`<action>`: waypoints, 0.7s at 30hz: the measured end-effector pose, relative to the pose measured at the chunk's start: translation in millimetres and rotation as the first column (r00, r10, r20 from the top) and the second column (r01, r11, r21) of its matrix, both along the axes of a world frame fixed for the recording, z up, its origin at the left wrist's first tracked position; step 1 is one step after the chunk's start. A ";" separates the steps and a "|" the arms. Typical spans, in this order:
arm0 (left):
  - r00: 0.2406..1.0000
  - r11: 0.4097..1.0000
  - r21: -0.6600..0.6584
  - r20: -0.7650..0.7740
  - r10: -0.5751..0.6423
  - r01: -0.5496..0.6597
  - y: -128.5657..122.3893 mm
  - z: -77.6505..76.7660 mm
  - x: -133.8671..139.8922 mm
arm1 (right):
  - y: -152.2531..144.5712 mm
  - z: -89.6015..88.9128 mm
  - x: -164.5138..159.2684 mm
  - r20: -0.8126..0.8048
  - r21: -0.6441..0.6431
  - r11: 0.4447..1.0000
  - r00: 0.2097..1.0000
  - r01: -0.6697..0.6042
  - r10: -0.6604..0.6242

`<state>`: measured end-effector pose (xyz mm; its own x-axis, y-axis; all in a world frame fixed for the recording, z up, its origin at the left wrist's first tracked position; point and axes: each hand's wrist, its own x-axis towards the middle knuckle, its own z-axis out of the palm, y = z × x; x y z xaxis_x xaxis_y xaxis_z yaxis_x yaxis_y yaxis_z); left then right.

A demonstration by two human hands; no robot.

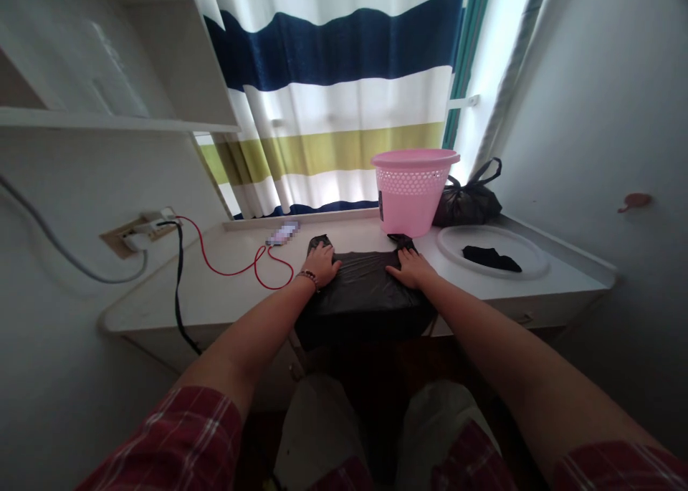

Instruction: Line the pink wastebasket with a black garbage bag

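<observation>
Your black bag (370,279) lies spread in the centre of the frame, its upper part flat on the white desk (226,301) and its lower part hanging over the front edge. Your left hand (321,263) rests on its upper left corner and your right hand (411,267) on its upper right corner. On both, the thumb stands out toward the middle and the fingers lie extended over the plastic, close together; you can't tell whether any fingertip pinches the bunched ends beneath.

With so much of the bag over the edge, it could slide toward your lap if both palms lift. Thin film pulled hard from the corners could stretch or tear. Your right hand is near the pink bin (413,197), right of centre, so a wide push upward could knock it into the tied bag (467,204) behind. On the left, the red cable (228,274) loops near your left wrist; snagging it could drag the phone (283,233).

At far right, a black piece (490,257) lies on a white disc (539,269). The bin carries a dark label (381,206) at its left side, too small to read; the phone's screen is blurred out. No brand is legible.
</observation>
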<state>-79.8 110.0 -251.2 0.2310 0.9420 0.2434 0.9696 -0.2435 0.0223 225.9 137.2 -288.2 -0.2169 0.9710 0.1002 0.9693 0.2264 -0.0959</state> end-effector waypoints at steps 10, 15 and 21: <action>0.998 0.982 -0.174 0.009 -0.070 0.070 -69.2 -17.7 10.3 | 6.5 16.7 -8.2 0.008 0.081 0.996 1.000 -0.026 0.025; 1.000 0.980 -0.195 0.015 -0.021 0.024 -46.3 -17.4 11.1 | -24.7 37.7 -48.3 -0.030 0.210 0.970 0.991 -0.119 0.128; 1.000 0.981 -0.193 0.014 -0.018 0.021 -36.7 -21.3 9.6 | -72.9 17.4 -86.6 -0.087 -0.006 0.990 0.986 -0.144 0.143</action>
<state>-70.1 73.3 -272.5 0.2479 0.9669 0.0606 0.9641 -0.2523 0.0827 139.3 64.2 -270.8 -0.3448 0.9319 0.1126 0.9150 0.3605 -0.1812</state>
